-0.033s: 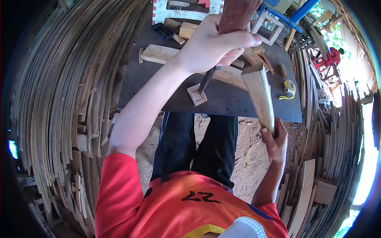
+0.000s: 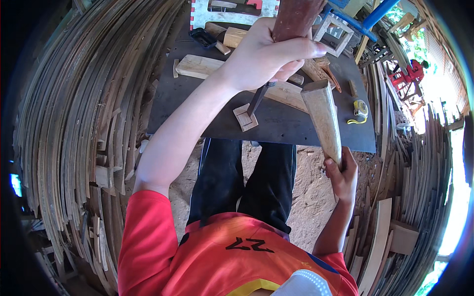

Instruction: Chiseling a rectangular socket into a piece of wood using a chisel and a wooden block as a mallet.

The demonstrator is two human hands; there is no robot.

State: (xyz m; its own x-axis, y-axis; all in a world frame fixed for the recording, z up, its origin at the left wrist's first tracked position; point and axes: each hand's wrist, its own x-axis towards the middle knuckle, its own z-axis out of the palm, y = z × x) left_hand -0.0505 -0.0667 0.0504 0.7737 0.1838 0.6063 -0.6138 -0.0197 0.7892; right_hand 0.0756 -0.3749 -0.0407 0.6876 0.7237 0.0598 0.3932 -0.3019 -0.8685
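Note:
My left hand (image 2: pixel 264 56) is wrapped round the brown handle of a large chisel (image 2: pixel 295 20), which stands nearly upright. Below the fist, the dark blade comes down onto a small square wood block (image 2: pixel 242 120) on the dark tabletop. The exact contact of its edge is hard to make out. Lower right, my right hand (image 2: pixel 342 176) grips the narrow end of a pale wooden mallet (image 2: pixel 323 118). Its thick end points up and away, to the right of the chisel and apart from it.
On the dark worktable (image 2: pixel 192 116) lie a long board (image 2: pixel 197 66), a black clamp-like tool (image 2: pixel 202 38) and a yellow tape measure (image 2: pixel 360 111). A small wooden frame (image 2: pixel 335 35) stands near a blue metal bar (image 2: pixel 377 14). Stacked timber strips (image 2: pixel 74 123) line both sides.

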